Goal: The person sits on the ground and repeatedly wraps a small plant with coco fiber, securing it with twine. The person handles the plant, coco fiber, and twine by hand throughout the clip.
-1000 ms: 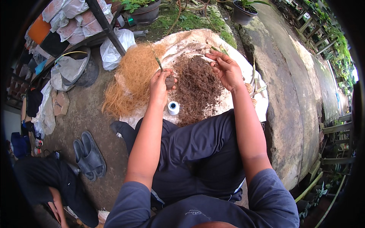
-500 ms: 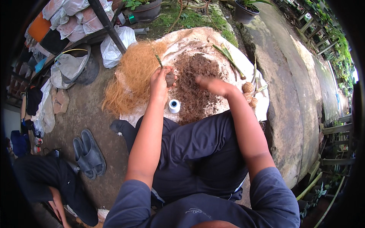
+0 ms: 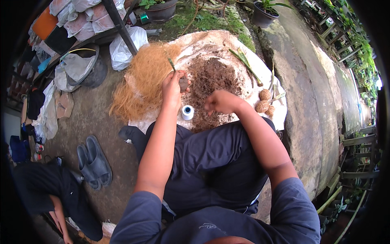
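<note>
Rough concrete underlies a pale sheet (image 3: 203, 42) that bears a heap of dark soil (image 3: 211, 75) and, at its 9 o'clock side, a spread of tan fibre (image 3: 140, 77). The left hand (image 3: 172, 88) is closed round a dark ball (image 3: 183, 84), whose green stem (image 3: 171, 63) rises past the thumb, its long axis tilted toward 11 o'clock. From the right hand (image 3: 221, 101), low over the soil's near part, the ball lies toward 10 o'clock, well apart from the fingers; those are bent and blurred, so I cannot tell whether they pinch anything. A white thread spool (image 3: 187, 112) stands between 8 and 9 o'clock of the right hand, nearer its fingertips than the left hand. Fibre-wrapped balls (image 3: 265, 101) sit at its 3 o'clock, with loose green cuttings (image 3: 247, 67) toward 1 or 2. As for containers, a dark basin (image 3: 96, 75) between 9 and 10 o'clock of the left hand holds crumpled greyish sheeting (image 3: 78, 68), and a dark pot (image 3: 162, 13) at the sheet's 11 o'clock holds a leafy plant (image 3: 151, 3).
</note>
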Demonstrator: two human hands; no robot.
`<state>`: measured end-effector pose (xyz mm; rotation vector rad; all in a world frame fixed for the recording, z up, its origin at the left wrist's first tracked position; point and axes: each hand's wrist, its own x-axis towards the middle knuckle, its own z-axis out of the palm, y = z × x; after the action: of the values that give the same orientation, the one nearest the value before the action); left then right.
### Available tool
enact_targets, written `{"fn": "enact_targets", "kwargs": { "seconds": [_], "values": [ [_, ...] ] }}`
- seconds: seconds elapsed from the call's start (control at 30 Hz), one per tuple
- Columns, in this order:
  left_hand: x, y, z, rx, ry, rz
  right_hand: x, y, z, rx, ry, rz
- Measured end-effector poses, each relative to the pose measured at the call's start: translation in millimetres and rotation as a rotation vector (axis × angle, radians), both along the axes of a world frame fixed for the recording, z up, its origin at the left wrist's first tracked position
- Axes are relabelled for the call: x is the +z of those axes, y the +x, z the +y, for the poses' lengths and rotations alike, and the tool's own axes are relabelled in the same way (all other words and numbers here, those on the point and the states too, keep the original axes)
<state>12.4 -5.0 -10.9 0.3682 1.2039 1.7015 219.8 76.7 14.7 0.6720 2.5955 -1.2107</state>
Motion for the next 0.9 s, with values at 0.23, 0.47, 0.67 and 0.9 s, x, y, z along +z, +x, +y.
{"fn": "enact_targets", "kwargs": {
  "seconds": [0.23,0.47,0.67,0.9],
  "values": [
    [-0.6,-0.6,-1.4,0.000,0.003,-0.004,13.2,-6.3,-16.2,-0.010,-0.176,-0.147],
    [-0.6,1.6,3.7,-0.009,0.012,0.005,-29.5,4.5,-6.4,0.076,0.086,0.184],
    [1.3,-2.1,-0.1,0.010,-0.008,0.014,2.3,-4.7,-15.7,-0.028,0.081,0.067],
    [-2.3,-1.9,2.5,0.013,-0.016,0.010,-10.2,-1.9,-7.1,0.138,0.372,0.189]
  ]
}}
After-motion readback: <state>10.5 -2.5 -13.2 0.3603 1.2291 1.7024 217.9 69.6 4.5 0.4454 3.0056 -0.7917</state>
